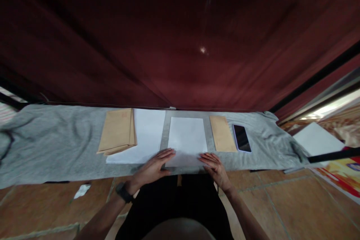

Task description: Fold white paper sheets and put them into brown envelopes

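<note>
A white sheet of paper (187, 137) lies in front of me on a grey cloth (56, 146). My left hand (154, 167) rests flat on the sheet's near left corner, fingers stretched out. My right hand (215, 167) lies flat on its near right corner, fingers also extended. To the left is a stack of white paper (149, 135) with a pile of brown envelopes (118, 131) on it. A single brown envelope (222, 133) lies to the right of the sheet.
A black phone (242, 138) lies right of the single envelope. A dark red curtain (180, 37) hangs behind the cloth. A scrap of white paper (82, 191) lies on the tiled floor. More white paper (317, 138) sits at the far right.
</note>
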Demonstrator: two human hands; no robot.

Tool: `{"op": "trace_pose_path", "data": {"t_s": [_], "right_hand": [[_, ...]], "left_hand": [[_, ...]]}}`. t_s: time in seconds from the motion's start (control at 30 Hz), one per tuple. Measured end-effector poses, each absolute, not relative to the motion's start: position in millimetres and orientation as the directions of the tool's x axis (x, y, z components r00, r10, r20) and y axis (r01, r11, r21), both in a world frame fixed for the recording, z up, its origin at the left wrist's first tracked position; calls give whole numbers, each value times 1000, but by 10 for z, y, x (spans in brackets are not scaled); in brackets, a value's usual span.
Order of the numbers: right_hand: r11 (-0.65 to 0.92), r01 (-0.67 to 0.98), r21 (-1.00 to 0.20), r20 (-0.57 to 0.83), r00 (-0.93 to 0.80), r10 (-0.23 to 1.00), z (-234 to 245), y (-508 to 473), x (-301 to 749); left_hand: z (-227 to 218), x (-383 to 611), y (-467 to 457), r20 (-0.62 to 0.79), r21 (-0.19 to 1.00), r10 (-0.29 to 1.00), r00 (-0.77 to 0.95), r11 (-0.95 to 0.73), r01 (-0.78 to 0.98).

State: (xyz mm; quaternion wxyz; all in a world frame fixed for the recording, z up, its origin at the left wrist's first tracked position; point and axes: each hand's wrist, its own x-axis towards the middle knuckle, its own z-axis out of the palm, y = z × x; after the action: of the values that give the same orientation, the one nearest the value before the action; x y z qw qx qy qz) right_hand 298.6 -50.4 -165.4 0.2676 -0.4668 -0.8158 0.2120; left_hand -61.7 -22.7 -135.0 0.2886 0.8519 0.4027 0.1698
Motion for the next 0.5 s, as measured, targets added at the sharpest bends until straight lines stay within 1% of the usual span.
{"op": "trace_pose_path", "data": {"t_s": [0.1, 0.23, 0.4, 0.5], "right_hand": [[473, 624, -622, 222, -439, 871, -1593, -523, 2977], [479, 587, -652, 213, -465, 859, -1548, -580, 2970], [528, 584, -616, 300, -445, 844, -1619, -624, 3033], [480, 590, -649, 329, -351, 876, -1671, -605, 3059]], "left_hand": [[-1400, -553, -224, 125, 589, 844, 521, -486, 646], [-1429, -513, -230, 127, 544, 871, 475, -461, 701], [-1470, -568, -312, 152, 586, 870, 469, -462, 665], [-1486, -601, -329, 205, 617, 867, 453, -474, 628]]}}
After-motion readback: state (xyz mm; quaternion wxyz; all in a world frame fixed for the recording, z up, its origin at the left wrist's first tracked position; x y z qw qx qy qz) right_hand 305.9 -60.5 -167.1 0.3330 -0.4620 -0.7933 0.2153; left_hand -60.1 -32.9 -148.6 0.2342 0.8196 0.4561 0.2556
